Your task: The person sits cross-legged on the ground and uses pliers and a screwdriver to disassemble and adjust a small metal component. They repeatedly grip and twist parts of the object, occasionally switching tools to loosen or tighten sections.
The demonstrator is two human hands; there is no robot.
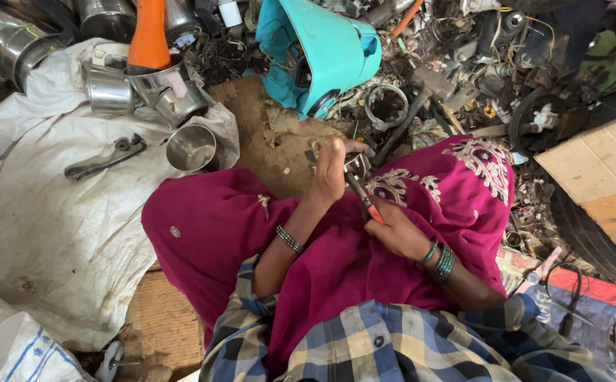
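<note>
My left hand (331,170) grips a small metal part (357,164) held above my lap, which is draped in magenta cloth (216,226). My right hand (396,230) holds a screwdriver with an orange handle (364,201), its tip pressed into the metal part. Both wrists wear green bangles. The part itself is mostly hidden by my left fingers.
A white sack cloth (53,212) lies at left with steel cups (191,147), tins (110,88) and a wrench-like tool (106,157). A turquoise plastic housing (322,49) and a heap of scrap metal (463,64) lie ahead. Cardboard (605,177) sits at right.
</note>
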